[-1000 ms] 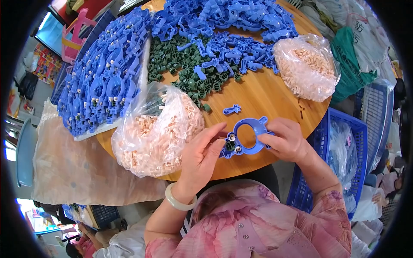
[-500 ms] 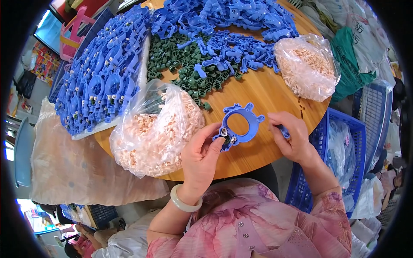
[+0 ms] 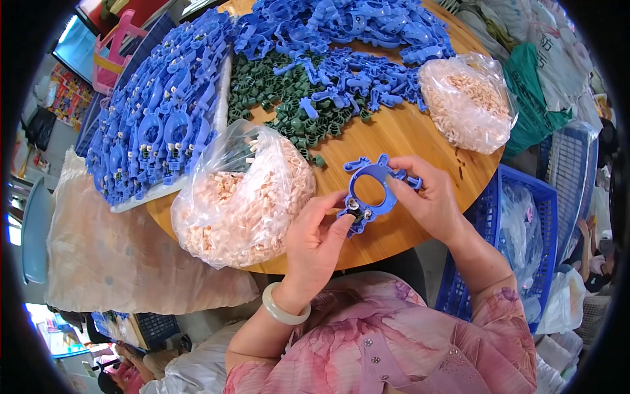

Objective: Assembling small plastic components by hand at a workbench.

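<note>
A blue plastic ring-shaped part [image 3: 385, 205] with small knobs on its rim is held between my two hands over the near table edge. My left hand [image 3: 316, 230] pinches its lower end, where small white and dark green pieces are fitted. With thumb and fingers closed, my right hand [image 3: 430, 200] grips the upper right of the ring. A small blue piece [image 3: 413, 182] shows at the right fingers; whether it is joined to the ring I cannot tell. Left of my left hand lies an open clear bag of small cream pieces [image 3: 239, 203].
Dark green pieces [image 3: 295, 111] and loose blue parts [image 3: 354, 72] are heaped on the wooden table [image 3: 420, 138]. A white board of blue parts [image 3: 154, 125] stands left. Another bag of cream pieces [image 3: 469, 105] sits right, above a blue crate [image 3: 548, 243].
My right hand has moved left and taken hold of the ring-shaped part. The part has shifted slightly right and tilted. My left hand keeps its pinch and has moved a little right.
</note>
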The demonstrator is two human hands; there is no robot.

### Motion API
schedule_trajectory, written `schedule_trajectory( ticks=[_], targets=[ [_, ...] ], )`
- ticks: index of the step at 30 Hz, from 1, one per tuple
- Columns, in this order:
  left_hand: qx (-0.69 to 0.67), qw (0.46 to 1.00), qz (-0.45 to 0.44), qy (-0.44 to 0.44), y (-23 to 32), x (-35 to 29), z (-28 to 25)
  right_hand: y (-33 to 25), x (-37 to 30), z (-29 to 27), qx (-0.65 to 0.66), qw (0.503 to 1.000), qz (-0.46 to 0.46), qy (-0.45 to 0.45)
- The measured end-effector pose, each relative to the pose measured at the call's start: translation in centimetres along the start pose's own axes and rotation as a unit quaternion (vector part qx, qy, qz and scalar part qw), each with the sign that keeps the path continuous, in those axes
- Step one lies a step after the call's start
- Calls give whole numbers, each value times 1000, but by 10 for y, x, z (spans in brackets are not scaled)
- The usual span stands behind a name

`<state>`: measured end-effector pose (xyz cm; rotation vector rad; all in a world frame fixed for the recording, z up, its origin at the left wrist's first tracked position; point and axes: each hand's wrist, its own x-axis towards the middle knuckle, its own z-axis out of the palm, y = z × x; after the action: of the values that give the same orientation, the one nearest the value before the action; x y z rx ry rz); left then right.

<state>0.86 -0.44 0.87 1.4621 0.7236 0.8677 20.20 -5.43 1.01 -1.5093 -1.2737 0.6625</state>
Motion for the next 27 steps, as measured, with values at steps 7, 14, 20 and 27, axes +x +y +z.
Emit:
schedule_trajectory(
  ticks=[7,14,20,27],
  targets=[
    [-194,974,-80,-81,1,17,-7,-17,8,-8,-50,997,-29,-51],
    [-365,904,-153,-161,2,19,-3,-31,12,-9,-23,993,-40,-105],
    [-437,876,-119,-163,-6,14,-4,-35,10,-2,-23,995,-69,-61],
    [-427,899,-51,-81,-8,10,-1,-33,-18,10,-70,981,-172,-55]
  ],
)
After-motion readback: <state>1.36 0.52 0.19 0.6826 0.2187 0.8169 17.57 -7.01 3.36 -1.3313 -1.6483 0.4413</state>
